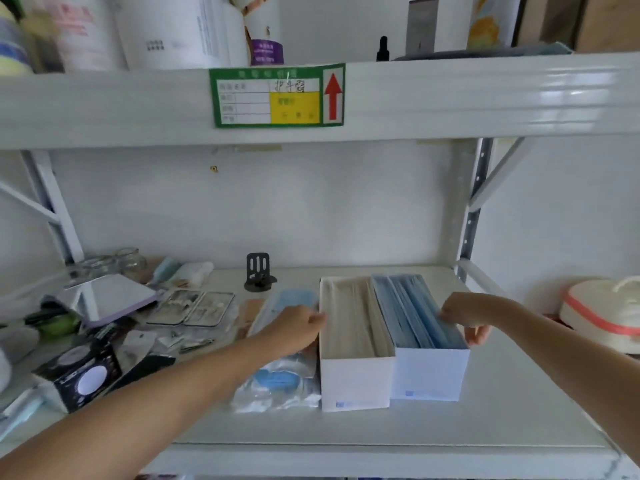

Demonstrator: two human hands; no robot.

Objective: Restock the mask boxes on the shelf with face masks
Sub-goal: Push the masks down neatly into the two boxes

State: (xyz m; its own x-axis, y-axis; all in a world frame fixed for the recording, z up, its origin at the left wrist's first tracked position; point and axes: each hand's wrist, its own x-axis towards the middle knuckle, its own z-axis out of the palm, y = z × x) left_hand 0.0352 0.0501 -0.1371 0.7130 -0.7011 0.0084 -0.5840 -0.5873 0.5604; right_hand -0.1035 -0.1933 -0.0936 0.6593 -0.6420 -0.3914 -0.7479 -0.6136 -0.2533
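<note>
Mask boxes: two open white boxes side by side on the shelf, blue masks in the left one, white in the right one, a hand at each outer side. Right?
Colours are swapped. The head view shows the left box holding white masks and the right box holding blue ones. The rest stands: left hand and right hand at the outer sides.

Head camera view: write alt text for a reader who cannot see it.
Two open white mask boxes stand side by side on a white shelf, the left box filled with white masks, the right box with blue ones. The left hand touches the left box's outer side; the right hand grips the right box's outer wall.
</note>
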